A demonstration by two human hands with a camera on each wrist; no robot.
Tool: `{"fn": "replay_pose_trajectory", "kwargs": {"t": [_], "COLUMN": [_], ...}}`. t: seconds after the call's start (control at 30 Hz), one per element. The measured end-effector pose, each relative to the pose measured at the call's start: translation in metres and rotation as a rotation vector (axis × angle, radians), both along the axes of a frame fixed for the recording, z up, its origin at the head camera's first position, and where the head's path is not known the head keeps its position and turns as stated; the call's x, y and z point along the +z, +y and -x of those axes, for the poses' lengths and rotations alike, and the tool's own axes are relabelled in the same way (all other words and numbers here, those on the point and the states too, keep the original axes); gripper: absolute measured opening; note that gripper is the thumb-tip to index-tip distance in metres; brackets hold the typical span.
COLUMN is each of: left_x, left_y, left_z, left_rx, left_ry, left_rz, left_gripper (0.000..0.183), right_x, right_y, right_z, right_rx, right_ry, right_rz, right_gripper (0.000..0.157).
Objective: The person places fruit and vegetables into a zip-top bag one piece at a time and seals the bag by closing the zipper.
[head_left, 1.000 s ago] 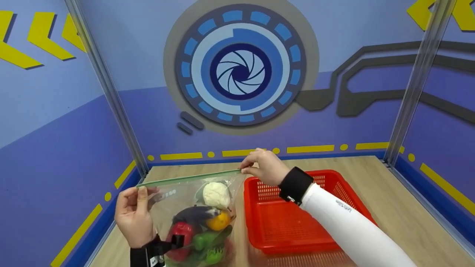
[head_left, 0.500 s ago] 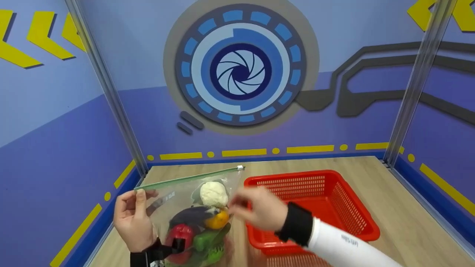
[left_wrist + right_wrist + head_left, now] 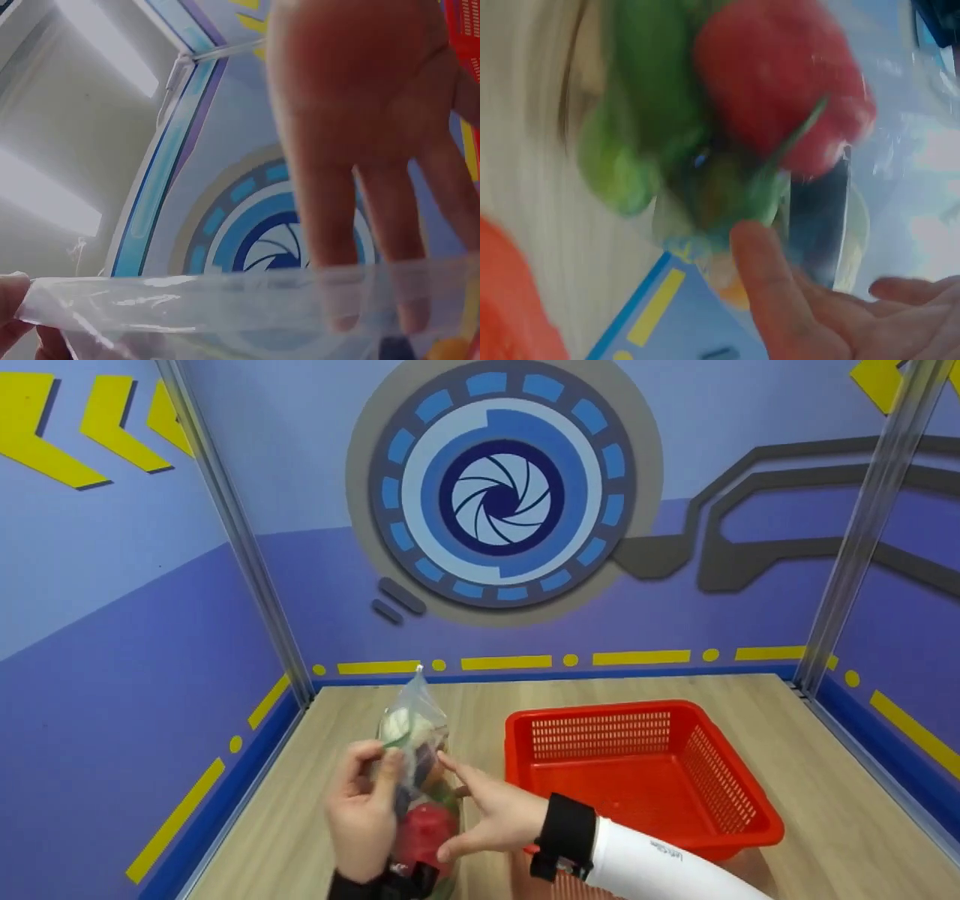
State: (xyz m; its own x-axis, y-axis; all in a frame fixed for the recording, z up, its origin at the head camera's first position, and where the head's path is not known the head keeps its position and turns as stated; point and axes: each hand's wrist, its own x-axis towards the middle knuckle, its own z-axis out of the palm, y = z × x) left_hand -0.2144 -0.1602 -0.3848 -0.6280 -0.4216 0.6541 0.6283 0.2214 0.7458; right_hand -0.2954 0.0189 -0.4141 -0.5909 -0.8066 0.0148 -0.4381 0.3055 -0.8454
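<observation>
A clear zip bag (image 3: 420, 697) with vegetables inside stands turned nearly edge-on in the head view. My left hand (image 3: 365, 802) pinches its top corner between thumb and fingers. Beside the bag's right side is my right hand (image 3: 499, 810), fingers extended and thumb spread, fingertips at the plastic. Through the film show a white cauliflower (image 3: 397, 726) and a red bell pepper (image 3: 426, 832). Close up in the right wrist view are a long green vegetable (image 3: 652, 67) and the red pepper. The bag's plastic edge (image 3: 172, 300) crosses the left wrist view in front of straight fingers.
A red plastic basket (image 3: 645, 840) with slotted walls stands on the wooden table (image 3: 285, 825) to the right of the bag. Patterned blue panels (image 3: 315, 585) with metal corner posts enclose the table at the back and sides.
My right hand left the zipper's far end and moved down to the bag's side. The bag has turned from facing me to nearly edge-on. My left hand, still pinching its corner, moved right.
</observation>
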Motion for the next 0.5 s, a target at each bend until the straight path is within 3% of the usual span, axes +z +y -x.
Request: {"fn": "replay_pose_trajectory", "kwargs": {"t": [0.07,0.17,0.27,0.37,0.43,0.5], "left_x": [0.002,0.005,0.004,-0.003,-0.007,-0.014], "left_y": [0.01,0.017,0.016,0.009,0.001,-0.014], "left_z": [0.004,0.009,0.015,0.022,0.026,0.029], "left_rx": [-0.022,-0.107,-0.256,-0.384,-0.375,-0.252], "left_ry": [-0.122,-0.25,-0.294,-0.3,-0.292,-0.276], "left_rz": [0.038,0.04,0.056,0.088,0.062,0.022], "left_gripper": [0.011,0.014,0.017,0.02,0.02,0.019], "right_x": [-0.001,-0.003,-0.006,-0.014,-0.019,-0.023], "right_y": [-0.002,-0.007,-0.014,-0.028,-0.037,-0.042], "right_z": [0.0,0.003,0.013,0.024,0.03,0.038], "right_rx": [-0.018,-0.069,-0.085,-0.081,-0.139,-0.193], "right_ry": [-0.044,-0.095,-0.115,-0.043,0.006,0.02], "right_rz": [-0.005,0.035,0.145,0.236,0.241,0.22], "right_gripper": [0.114,0.106,0.086,0.067,0.059,0.057]}}
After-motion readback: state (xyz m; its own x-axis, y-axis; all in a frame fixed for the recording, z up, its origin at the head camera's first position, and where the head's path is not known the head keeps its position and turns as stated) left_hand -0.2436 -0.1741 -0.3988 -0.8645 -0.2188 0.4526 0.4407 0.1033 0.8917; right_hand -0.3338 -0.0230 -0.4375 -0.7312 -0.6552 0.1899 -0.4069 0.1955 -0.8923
